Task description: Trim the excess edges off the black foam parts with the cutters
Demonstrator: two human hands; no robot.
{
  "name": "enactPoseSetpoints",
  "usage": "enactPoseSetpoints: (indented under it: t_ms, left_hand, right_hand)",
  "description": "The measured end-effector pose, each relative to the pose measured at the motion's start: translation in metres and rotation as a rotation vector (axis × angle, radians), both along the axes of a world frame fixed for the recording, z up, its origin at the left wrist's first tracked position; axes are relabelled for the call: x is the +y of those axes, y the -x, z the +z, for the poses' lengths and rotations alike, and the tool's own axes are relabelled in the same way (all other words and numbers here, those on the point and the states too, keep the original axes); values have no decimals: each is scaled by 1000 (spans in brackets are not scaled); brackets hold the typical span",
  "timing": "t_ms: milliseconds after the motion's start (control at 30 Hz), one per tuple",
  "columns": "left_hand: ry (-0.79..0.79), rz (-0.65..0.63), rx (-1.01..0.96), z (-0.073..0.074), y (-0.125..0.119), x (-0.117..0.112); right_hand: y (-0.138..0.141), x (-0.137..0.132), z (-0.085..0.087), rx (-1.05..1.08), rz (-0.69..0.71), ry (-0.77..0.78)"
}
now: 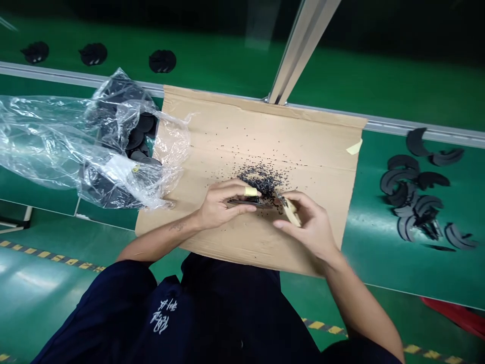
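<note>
Over the cardboard sheet, my left hand is closed on a thin black plastic piece, seen nearly edge-on. Yellow tape is wrapped round one of its fingers. My right hand grips a small pair of cutting pliers with cream-coloured handles, their dark jaws pointing up and left near the piece's right end. Whether the jaws touch the piece I cannot tell. Just beyond both hands lies a heap of tiny black scraps, scattered thinly toward its edges.
A clear plastic bag with black discs lies left of the cardboard. Several curved black pieces are piled on the green table at right. Behind the table's rail stands a metal post; black round pieces lie beyond.
</note>
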State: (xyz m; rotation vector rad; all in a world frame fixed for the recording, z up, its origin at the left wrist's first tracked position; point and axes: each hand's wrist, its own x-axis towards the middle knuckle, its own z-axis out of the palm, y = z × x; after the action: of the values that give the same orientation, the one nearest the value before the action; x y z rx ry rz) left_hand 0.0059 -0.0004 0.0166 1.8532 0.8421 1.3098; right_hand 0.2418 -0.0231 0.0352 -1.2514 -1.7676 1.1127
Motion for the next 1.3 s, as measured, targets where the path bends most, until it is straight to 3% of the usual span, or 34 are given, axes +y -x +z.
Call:
enactPoseSetpoints:
  t_ms: [67, 133, 233, 300, 400, 467, 567, 633, 767, 1300]
  left_hand:
    - [27, 0, 8, -2, 0, 0]
    - [7, -2, 50, -4, 0, 1]
    - [-133, -9, 204, -9, 2, 3]
    - [-217, -44, 302, -14, 3, 5]
    - [-193, -103, 305, -18, 3, 5]
    - [-125, -121, 238, -19, 3, 4]
    - [-44, -146, 128, -15, 2, 3]
    - [-14, -156, 79, -12, 2, 3]
    - [-8, -145, 46, -7, 1, 1]
    - [-62, -121, 53, -7, 1, 0]
  right_hand:
    - [10, -3, -7, 40, -48, -14]
    - [18, -2, -6, -18, -57, -151]
    - [22, 2, 9, -272, 37, -476]
    - [20, 4, 22, -406, 145, -595]
    - [10, 6, 36, -333, 264, -529]
    - [-1, 8, 40, -273, 228, -457]
    - [-19, 11, 36, -407, 114, -451]
    - [-25, 12, 30, -506, 145, -466]
    - [-23, 9, 23, -572, 236, -509]
    - [-19, 12, 30, -608, 210, -567]
